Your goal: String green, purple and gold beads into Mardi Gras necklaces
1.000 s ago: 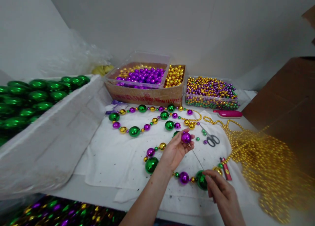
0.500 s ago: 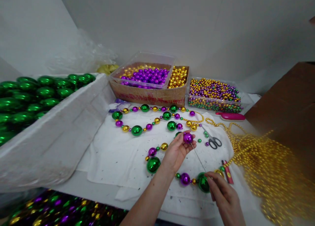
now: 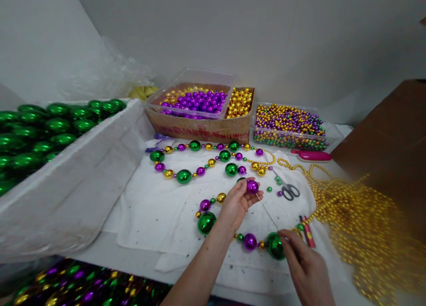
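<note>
Left hand (image 3: 238, 204) pinches a purple bead (image 3: 252, 186) between thumb and fingertips, raised just above the white cloth (image 3: 159, 212). Right hand (image 3: 304, 264) has its fingers closed on the near end of a thin needle (image 3: 267, 211) running up to that bead. Risk here: the bead is glossy and round, so a loose pinch could drop it among the strung beads (image 3: 206, 222). A wobble could pull the needle out of the hole, or jab a fingertip.
</note>
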A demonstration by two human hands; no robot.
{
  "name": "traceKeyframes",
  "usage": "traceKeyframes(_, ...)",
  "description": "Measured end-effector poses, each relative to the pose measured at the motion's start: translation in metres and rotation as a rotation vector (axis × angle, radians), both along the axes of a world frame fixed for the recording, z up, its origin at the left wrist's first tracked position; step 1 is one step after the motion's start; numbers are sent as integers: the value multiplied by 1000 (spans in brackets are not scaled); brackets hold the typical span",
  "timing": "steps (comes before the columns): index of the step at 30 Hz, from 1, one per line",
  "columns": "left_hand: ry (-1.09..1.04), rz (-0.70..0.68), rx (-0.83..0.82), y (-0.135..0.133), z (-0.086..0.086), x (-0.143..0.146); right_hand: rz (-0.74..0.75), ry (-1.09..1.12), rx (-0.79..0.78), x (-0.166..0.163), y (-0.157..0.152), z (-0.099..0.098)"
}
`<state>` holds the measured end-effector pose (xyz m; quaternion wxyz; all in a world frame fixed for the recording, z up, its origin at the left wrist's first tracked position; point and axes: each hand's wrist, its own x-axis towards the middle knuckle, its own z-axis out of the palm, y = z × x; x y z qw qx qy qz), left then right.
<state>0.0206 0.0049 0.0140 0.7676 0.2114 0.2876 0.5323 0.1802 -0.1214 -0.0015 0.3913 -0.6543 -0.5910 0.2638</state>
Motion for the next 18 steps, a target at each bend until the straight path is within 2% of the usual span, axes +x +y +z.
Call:
traceKeyframes(3, -21, 6, -10, 1, -1, 0, -36, -99, 81, -1, 1, 1)
traceKeyframes(6, -62, 6, -20, 2, 1, -1, -135, -107, 172, -4, 3, 5)
traceKeyframes(13, -114, -35, -141, -2, 3, 6, -321, 122, 263, -16, 11, 32)
traceKeyframes(16, -135, -83, -174, -10, 4, 14, -240, 42, 401, -21, 20, 39)
traceKeyframes(18, -155, -135, -155, -17, 6, 18, -151, -38, 478, -23, 27, 36)
